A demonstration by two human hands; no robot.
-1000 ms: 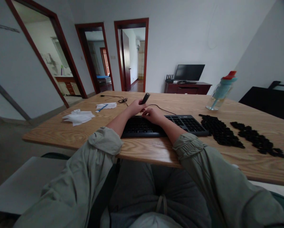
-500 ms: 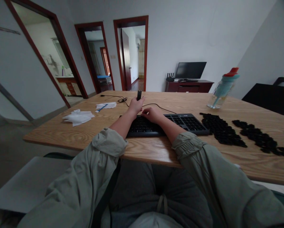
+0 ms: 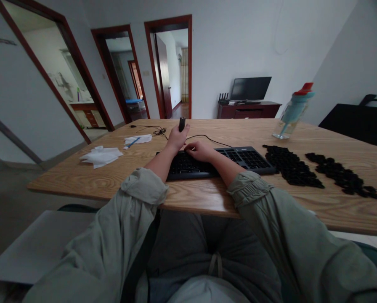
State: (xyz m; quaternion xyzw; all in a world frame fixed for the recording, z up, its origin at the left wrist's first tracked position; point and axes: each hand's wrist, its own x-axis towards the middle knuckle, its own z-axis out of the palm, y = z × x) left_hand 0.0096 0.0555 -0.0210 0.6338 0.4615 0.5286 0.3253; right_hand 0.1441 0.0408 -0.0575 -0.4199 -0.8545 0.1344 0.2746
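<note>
A black computer keyboard [image 3: 253,160] lies on the wooden table in front of me, partly covered by my forearms. Wrapped round a short black stick-like tool [image 3: 182,122], my left hand [image 3: 176,138] is over the keyboard's back edge; the tool's top end points up and its lower end is hidden. My right hand [image 3: 200,150] rests on the keyboard just beside it, fingertips pinched together at the keys. What they hold, if anything, is too small to make out. Right of the keyboard are two groups of small black pieces [image 3: 291,166] that look like keycaps.
Crumpled white tissues [image 3: 102,157] and a blue-handled brush-like stick [image 3: 132,143] lie on the left. A black cable [image 3: 160,131] runs behind the keyboard. At the back right stands a clear water bottle [image 3: 291,113] with a red lid.
The view has shifted slightly, so the whole scene sits a little higher and further left. Both hands keep nearly the same place at the keyboard, and the tool stays in my left hand.
</note>
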